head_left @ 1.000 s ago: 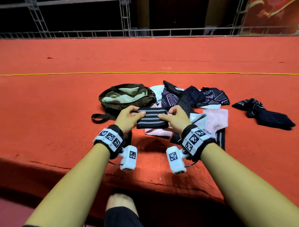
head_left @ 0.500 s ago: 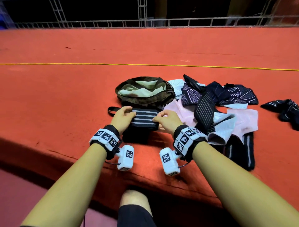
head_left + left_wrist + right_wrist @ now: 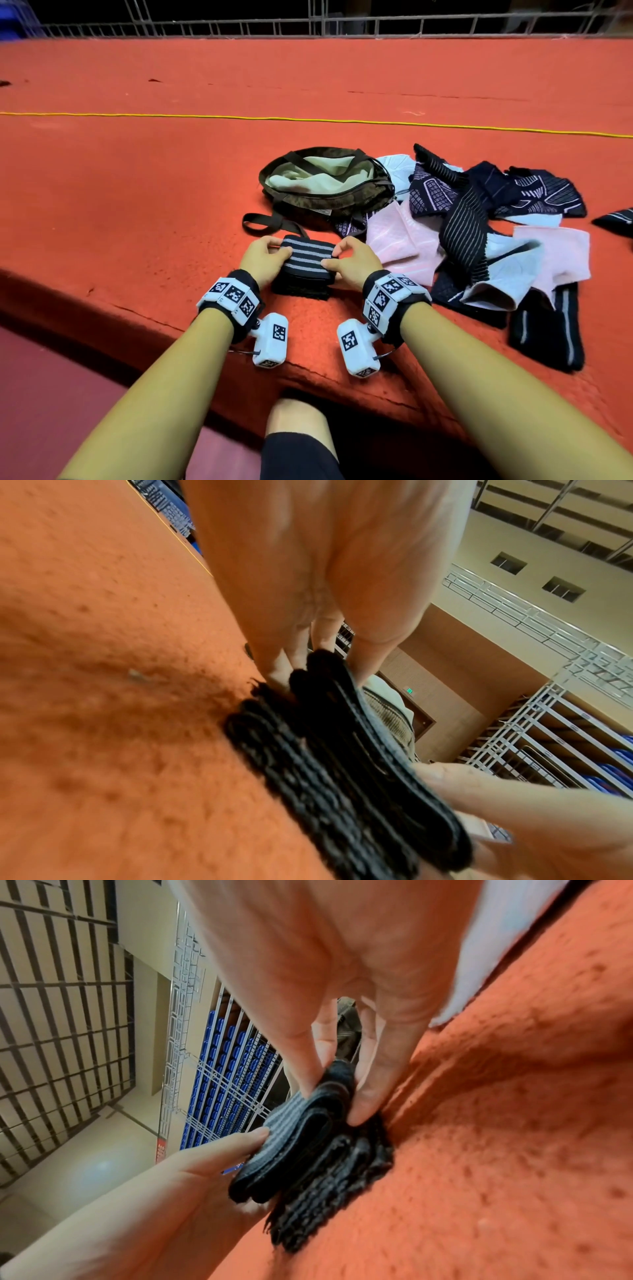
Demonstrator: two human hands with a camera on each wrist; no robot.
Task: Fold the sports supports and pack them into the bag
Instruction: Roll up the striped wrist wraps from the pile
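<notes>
A folded black support with grey stripes [image 3: 308, 259] lies on top of a stack of folded black supports [image 3: 301, 291] on the red carpet, just in front of the bag. My left hand [image 3: 266, 257] grips its left end and my right hand [image 3: 351, 262] grips its right end, thumbs on top. The left wrist view shows the layered black edges [image 3: 342, 756] pinched under my left hand [image 3: 308, 653]. In the right wrist view my right hand [image 3: 339, 1096] pinches the striped fold [image 3: 301, 1137]. The olive bag [image 3: 363, 200] lies open behind, its pale lining showing.
Several unfolded supports lie in a heap [image 3: 479, 219] right of the bag: dark patterned, pink, white and black striped. Another dark piece [image 3: 616, 221] lies at the far right. The bag's strap [image 3: 260, 222] loops left. The carpeted platform's edge [image 3: 205, 337] runs below my wrists.
Both hands carried the striped folded support left, away from the heap, and lowered it onto the black stack in front of the bag. The grip has not changed.
</notes>
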